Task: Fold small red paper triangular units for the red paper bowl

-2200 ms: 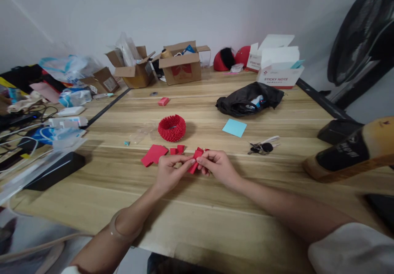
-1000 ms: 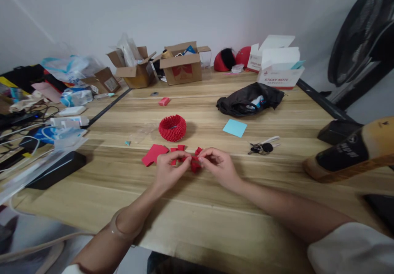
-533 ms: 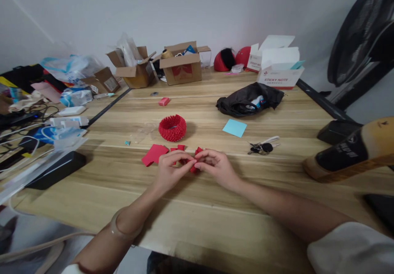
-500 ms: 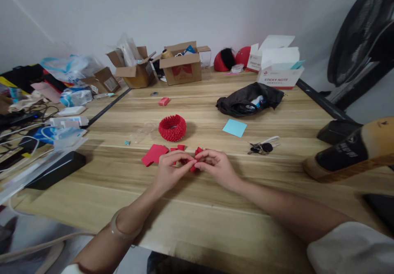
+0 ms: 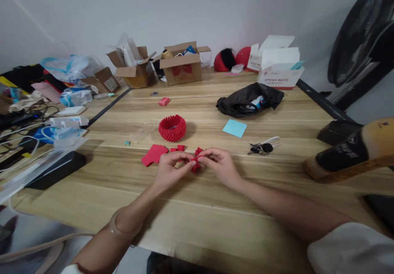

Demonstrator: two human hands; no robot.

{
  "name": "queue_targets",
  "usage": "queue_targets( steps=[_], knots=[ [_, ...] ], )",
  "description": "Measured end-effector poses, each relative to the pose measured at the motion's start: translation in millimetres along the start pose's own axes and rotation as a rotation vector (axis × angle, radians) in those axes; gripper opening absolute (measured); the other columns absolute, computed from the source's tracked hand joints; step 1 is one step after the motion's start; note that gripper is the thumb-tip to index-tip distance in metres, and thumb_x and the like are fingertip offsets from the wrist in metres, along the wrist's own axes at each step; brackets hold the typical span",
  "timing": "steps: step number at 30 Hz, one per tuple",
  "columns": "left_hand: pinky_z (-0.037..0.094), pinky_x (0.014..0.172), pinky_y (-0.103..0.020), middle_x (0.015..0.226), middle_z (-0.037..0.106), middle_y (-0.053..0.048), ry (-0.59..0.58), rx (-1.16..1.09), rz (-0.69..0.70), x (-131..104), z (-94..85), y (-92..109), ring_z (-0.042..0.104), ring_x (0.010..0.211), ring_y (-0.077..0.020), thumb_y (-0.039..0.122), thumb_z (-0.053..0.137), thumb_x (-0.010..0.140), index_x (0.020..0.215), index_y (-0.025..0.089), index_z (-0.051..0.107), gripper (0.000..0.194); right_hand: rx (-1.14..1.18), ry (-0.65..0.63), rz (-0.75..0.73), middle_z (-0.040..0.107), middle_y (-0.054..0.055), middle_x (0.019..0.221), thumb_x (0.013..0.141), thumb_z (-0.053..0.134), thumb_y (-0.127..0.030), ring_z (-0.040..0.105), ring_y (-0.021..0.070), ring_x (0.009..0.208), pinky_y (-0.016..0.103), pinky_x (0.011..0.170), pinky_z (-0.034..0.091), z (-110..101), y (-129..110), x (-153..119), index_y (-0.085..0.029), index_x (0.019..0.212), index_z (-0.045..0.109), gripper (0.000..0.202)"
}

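Observation:
Between the fingertips of my left hand [image 5: 172, 168] and my right hand [image 5: 221, 165] is a small strip of red paper [image 5: 195, 158]. Both hands are closed in a pinch on it, thumbs against forefingers. More small red paper pieces [image 5: 195, 169] lie on the table just behind and under the fingers, partly hidden. Beside my left hand rests a stack of red paper sheets [image 5: 153, 155], with a few folded red pieces [image 5: 177, 148] next to it. A round red bowl shape made of many folded paper pieces [image 5: 172, 128] stands beyond my left hand.
A light blue paper [image 5: 234, 128], keys [image 5: 261, 147] and a black plastic bag [image 5: 250, 99] lie to the right. A large bottle [image 5: 351, 150] stands at far right. Cardboard boxes [image 5: 180, 67] and a sticky note box [image 5: 280, 77] line the back. Cables and clutter fill the left side.
My right fingers have shifted slightly right, away from my left fingertips. More of the red paper strip now shows between the two hands.

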State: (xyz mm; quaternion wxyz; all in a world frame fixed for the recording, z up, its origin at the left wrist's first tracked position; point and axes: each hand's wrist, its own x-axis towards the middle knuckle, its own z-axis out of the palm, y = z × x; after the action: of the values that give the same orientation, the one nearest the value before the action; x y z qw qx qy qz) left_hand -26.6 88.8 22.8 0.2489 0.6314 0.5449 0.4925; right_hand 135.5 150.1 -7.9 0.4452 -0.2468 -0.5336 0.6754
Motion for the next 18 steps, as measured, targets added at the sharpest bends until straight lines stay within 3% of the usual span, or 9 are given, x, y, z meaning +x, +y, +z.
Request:
queue_targets(
  steps=[12,18],
  knots=[
    [0.053,0.058,-0.028,0.071,0.074,-0.007,0.038,0.027,-0.003,-0.4,-1.7,0.5,0.066,0.062,-0.0161,0.029,0.073,0.075,0.075,0.018,0.076,0.011,-0.052,-0.043,-0.01,0.07,0.002,0.07,0.073,0.074,-0.034,0.062,0.0132,0.064,0.027,0.063,0.051,-2.5,0.2,0.1,-0.019,0.073,0.072,0.015],
    [0.054,0.062,-0.028,0.074,0.075,-0.007,0.032,0.014,-0.018,-1.0,-2.3,3.5,0.068,0.065,-0.0168,0.026,0.072,0.076,0.074,0.018,0.075,0.01,-0.07,-0.058,-0.019,0.067,0.001,0.063,0.076,0.071,-0.033,0.06,0.0118,0.059,0.026,0.06,0.049,-2.5,-1.9,-0.1,-0.018,0.071,0.071,0.016]
  ],
)
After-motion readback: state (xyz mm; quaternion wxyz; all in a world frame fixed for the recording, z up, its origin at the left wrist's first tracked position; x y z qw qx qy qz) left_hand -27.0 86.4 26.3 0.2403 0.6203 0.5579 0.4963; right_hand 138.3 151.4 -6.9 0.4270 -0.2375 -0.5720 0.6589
